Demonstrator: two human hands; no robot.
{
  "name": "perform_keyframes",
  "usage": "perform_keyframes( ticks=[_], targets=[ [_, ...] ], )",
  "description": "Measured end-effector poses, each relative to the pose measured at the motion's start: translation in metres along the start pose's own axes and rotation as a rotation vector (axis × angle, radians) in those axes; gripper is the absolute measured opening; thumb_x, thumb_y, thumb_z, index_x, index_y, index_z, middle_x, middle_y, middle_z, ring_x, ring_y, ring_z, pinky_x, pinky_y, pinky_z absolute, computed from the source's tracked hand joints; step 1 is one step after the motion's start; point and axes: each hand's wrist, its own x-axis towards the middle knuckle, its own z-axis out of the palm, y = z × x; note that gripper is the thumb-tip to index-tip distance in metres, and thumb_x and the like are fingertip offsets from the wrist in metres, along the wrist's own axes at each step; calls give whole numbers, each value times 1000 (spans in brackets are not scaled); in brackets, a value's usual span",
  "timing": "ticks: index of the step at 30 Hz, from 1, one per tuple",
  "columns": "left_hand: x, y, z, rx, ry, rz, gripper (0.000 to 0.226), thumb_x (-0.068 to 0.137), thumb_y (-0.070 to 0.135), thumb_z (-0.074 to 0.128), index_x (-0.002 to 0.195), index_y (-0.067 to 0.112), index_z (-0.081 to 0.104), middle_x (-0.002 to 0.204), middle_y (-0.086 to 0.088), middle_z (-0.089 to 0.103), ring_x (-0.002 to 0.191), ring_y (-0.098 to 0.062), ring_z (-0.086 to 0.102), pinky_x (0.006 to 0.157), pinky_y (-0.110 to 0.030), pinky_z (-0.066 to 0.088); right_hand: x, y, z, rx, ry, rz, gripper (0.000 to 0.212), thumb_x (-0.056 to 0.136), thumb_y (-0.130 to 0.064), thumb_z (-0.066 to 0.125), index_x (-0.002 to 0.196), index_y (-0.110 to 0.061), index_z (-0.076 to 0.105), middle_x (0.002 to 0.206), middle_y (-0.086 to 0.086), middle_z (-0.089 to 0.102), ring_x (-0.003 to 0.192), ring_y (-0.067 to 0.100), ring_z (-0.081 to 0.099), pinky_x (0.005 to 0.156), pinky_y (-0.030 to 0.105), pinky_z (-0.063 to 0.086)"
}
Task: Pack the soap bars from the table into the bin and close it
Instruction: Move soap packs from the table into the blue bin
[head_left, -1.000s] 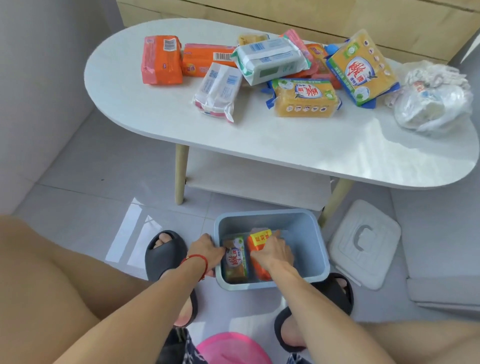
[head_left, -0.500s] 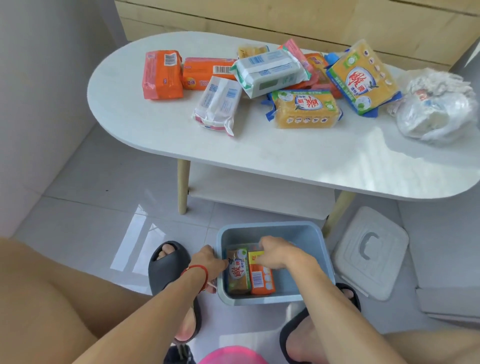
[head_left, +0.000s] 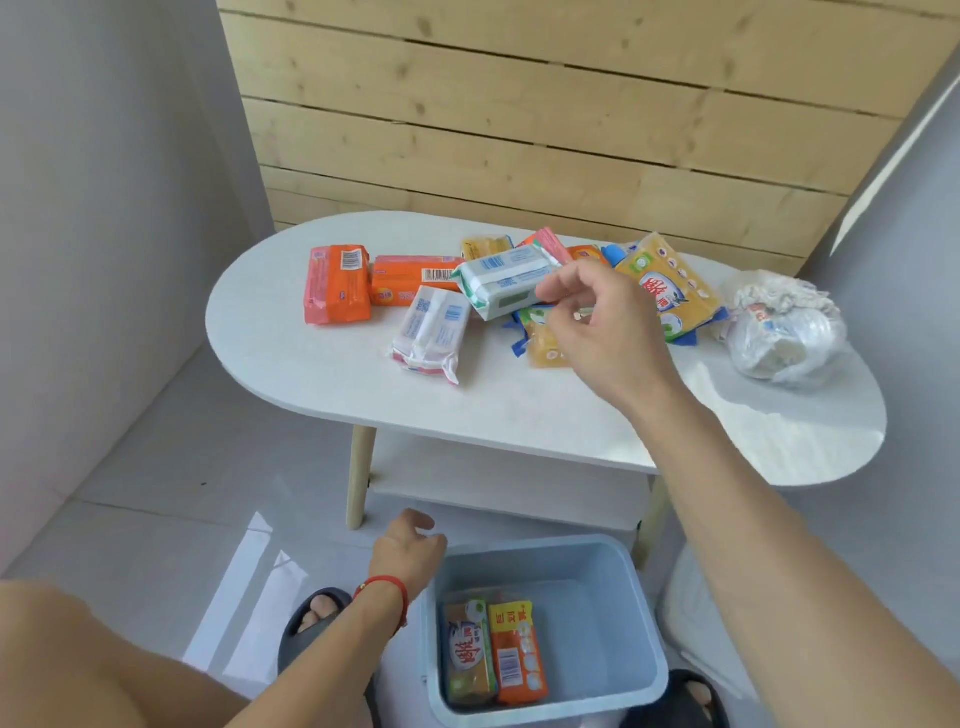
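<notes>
Seen from the head camera: a white oval table (head_left: 322, 374) across the middle of the frame, with a heap of wrapped soap bars along its far side. Right hand (head_left: 608, 332) raised over the table at centre, fingers loosely spread, thumb and forefinger next to the near end of a white-and-green soap pack (head_left: 506, 280), nothing gripped; contact with that pack could not be told. Under the palm, partly hidden, a yellow soap bar (head_left: 543, 345) with blue wrapper ends. Further toward the right, a larger yellow soap pack (head_left: 670, 288), tilted, and beyond it at the right edge of the tabletop a crumpled clear plastic bag (head_left: 784, 332). To the left of centre, a white twin pack (head_left: 434, 332) lying alone, and two orange soap bars (head_left: 337, 286) touching side by side at upper left of the heap. Lower centre of the frame: a pale blue bin (head_left: 623, 649) on the floor, open, with a yellow-green bar (head_left: 467, 654) and an orange bar (head_left: 519, 652) lying flat and touching along its left wall. Left hand (head_left: 408, 553) just beside the bin's upper-left corner, fingers curled loosely, empty, a red cord (head_left: 382, 590) round the wrist. Dark sandals (head_left: 311, 623) at the bottom edge.
</notes>
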Motion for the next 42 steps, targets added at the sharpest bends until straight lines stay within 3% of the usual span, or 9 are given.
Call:
perform_keyframes(
  ticks=[6, 10, 14, 21, 27, 30, 33, 38, 42],
  targets=[
    [2, 32, -23, -502, 62, 40, 29, 91, 4, 57, 120, 11, 53, 103, -17, 66, 93, -29, 69, 80, -43, 62, 66, 24, 17, -293, -46, 73, 37, 97, -21, 51, 133, -18, 59, 135, 5, 59, 125, 26, 54, 98, 42, 48],
    [3, 56, -48, -702, -1, 14, 10, 96, 7, 53, 104, 11, 58, 104, -19, 70, 93, -33, 70, 70, -41, 62, 106, 30, 32, -182, -200, 419, 50, 101, -39, 34, 141, -14, 49, 137, 12, 57, 121, 32, 53, 100, 44, 45],
    [-3, 72, -55, -878, -97, 42, 19, 93, 1, 47, 105, 1, 62, 103, -25, 72, 94, -41, 72, 74, -47, 63, 127, 35, 49, -380, -125, 562, 48, 101, -40, 38, 134, -8, 53, 134, 17, 57, 125, 39, 51, 105, 47, 42],
    [-12, 83, -54, -1094, -195, 102, 48, 76, -20, 29, 100, 3, 64, 101, -18, 75, 92, -43, 73, 72, -47, 62, 154, 46, 50, 100, -78, 706, 34, 88, -15, 69, 118, -1, 62, 119, 21, 70, 104, 36, 70, 93, 52, 58],
    [-16, 83, -52, -1024, -124, 127, 44, 82, -17, 31, 103, 7, 62, 94, -19, 72, 90, -41, 73, 78, -49, 63, 138, 41, 44, -268, -3, 426, 30, 99, -26, 52, 114, -1, 62, 117, 19, 65, 101, 37, 64, 73, 36, 51],
    [-15, 78, -46, -922, -65, 122, 33, 88, -12, 37, 93, 9, 61, 92, -21, 74, 88, -40, 74, 81, -50, 62, 110, 36, 18, -142, 156, 333, 34, 97, -33, 52, 113, -6, 65, 109, 12, 71, 83, 28, 66, 55, 29, 45],
    [-7, 65, -35, -743, 3, 90, 23, 94, -5, 44, 99, 7, 63, 96, -19, 74, 80, -33, 71, 71, -40, 63, 65, 26, -14, 209, 170, 173, 31, 84, -28, 59, 112, -21, 71, 102, -1, 78, 90, 20, 75, 78, 44, 62],
    [11, 22, -11, -315, 84, 56, 11, 91, 8, 59, 99, 12, 66, 97, -12, 70, 83, -25, 66, 82, -41, 62, -16, 4, -40, 608, -430, -117, 32, 90, -14, 72, 120, -25, 75, 115, -3, 77, 104, 13, 72, 89, 29, 58],
    [24, -23, 5, 19, 69, -11, 23, 89, 17, 64, 110, 9, 66, 107, -13, 70, 98, -31, 67, 83, -34, 54, -63, -3, -14, 379, -925, -53, 37, 88, -12, 74, 123, -24, 70, 113, -4, 76, 101, 11, 72, 87, 26, 58]
  ],
)
